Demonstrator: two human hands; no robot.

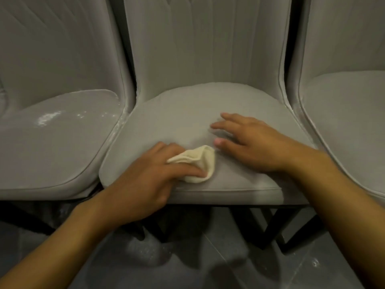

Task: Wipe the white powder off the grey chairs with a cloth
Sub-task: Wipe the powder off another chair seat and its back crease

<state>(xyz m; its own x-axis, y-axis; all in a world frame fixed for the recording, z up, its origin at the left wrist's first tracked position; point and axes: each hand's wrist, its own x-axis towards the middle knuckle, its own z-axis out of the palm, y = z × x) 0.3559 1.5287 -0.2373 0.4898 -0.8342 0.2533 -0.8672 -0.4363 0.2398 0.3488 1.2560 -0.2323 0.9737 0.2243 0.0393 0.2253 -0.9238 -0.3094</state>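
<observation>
Cloth (200,163) pinched in curled left hand (145,184) fingers (183,170) on chair seat (177,113); right hand (256,144) fingers (229,117) straight.

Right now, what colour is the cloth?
Cream, nearly white. The cloth shows in the head view, bunched in the left hand.

Dim light falls on a dark grey tiled floor (229,274) with thin pale grout lines.
</observation>
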